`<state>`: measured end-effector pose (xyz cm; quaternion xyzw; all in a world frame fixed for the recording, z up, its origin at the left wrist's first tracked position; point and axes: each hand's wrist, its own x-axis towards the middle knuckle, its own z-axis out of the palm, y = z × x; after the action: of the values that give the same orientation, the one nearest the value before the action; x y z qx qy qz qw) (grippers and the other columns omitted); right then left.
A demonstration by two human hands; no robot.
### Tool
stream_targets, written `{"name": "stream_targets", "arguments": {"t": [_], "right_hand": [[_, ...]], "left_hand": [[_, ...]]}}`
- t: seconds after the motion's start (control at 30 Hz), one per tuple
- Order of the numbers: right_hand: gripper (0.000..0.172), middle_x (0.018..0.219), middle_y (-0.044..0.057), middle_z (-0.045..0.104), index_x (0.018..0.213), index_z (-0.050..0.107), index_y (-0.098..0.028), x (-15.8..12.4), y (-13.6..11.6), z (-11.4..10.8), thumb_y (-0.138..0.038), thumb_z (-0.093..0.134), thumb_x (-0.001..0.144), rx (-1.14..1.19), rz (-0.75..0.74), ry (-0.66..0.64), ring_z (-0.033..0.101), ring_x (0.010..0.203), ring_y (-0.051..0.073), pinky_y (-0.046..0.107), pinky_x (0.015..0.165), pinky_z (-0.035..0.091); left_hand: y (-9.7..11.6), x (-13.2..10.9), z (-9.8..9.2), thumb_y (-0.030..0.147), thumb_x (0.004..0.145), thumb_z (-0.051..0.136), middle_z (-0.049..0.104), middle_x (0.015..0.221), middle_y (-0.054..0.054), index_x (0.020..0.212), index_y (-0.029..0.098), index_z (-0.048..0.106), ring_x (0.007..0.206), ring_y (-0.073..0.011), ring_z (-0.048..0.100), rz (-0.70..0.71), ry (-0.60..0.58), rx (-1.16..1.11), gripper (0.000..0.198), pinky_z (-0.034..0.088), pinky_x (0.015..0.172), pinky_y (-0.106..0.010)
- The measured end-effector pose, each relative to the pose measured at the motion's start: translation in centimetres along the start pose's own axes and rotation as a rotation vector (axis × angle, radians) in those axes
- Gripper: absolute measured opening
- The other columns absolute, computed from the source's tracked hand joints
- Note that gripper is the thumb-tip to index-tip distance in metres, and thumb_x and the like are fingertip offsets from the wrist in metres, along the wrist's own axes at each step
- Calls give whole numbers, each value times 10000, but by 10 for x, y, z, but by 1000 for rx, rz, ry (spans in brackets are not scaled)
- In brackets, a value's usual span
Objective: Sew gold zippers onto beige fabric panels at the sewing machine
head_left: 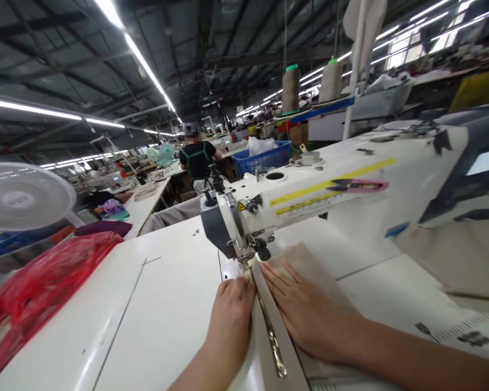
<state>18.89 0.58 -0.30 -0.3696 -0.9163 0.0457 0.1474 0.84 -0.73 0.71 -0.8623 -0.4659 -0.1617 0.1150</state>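
Note:
My left hand [231, 309] rests on the white table, fingers curled and pressed against the left edge of a beige fabric strip with a metal zipper [274, 339]. My right hand [305, 309] lies flat, fingers stretched out, on the beige fabric piece [309, 260] to the right of the zipper. Both hands sit just in front of the presser foot [246, 258] of the white sewing machine [342, 190]. The strip runs from the foot back toward me between my hands.
A red plastic bag [44, 282] lies at the table's left edge, with a white fan [20, 195] behind it. Small snips [358, 185] rest on the machine arm. Thread cones [291, 89] stand behind. A person in dark clothes [198, 157] works farther back near a blue basket [264, 158].

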Motion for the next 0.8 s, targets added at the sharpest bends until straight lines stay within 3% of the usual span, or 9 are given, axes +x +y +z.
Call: {"name": "stream_targets", "arguments": {"t": [0.2, 0.53, 0.8], "right_hand": [[517, 1442, 136, 284, 1408, 264, -110, -1, 9, 7, -201, 331, 903, -32, -46, 61, 256, 1337, 239, 493, 1089, 256], [544, 1446, 141, 274, 1418, 236, -115, -2, 5, -2, -202, 346, 893, -13, -11, -39, 232, 1346, 234, 477, 1104, 231], [550, 1463, 134, 247, 1428, 199, -116, -1, 5, -4, -223, 328, 904, 26, -3, -39, 187, 1360, 224, 479, 1117, 174]], "left_hand": [[-5, -1, 7, 72, 842, 464, 619, 1054, -132, 1074, 105, 583, 926, -215, 592, 34, 45, -30, 263, 512, 824, -371], [-2, 1, 3, 56, 864, 388, 610, 1098, -118, 1098, 139, 574, 964, -202, 584, 25, 52, -56, 310, 503, 833, -367], [-6, 1, 4, 15, 816, 367, 600, 1100, -134, 1099, 115, 569, 926, -201, 596, 62, 10, 6, 362, 494, 819, -369]]}}
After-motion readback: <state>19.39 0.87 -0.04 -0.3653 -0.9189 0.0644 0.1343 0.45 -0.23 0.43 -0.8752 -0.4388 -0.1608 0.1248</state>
